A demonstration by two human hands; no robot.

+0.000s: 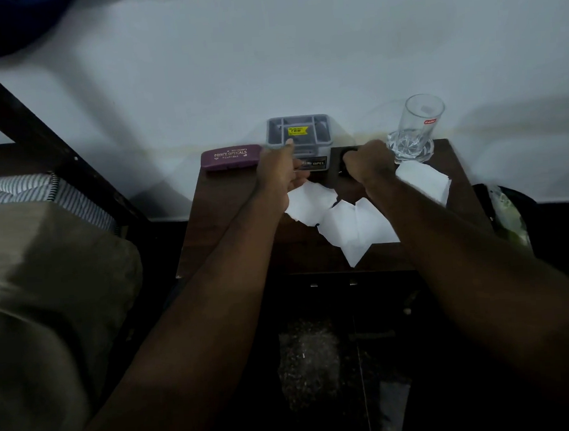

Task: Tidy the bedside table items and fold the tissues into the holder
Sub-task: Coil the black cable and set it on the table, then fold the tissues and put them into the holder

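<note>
In the head view, the left hand (282, 173) is at the front of the grey holder (299, 135), with the thumb up against its front wall and the fingers curled; whether they pinch something I cannot tell. The right hand (369, 161) is closed as a fist around a small dark object (348, 152) just beside the glass (416, 129). The loose tissues (343, 216) lie on the bedside table (230, 218) just below both hands, toward the person, so I judge the left hand is slightly nearer to them and to the holder behind.
</note>
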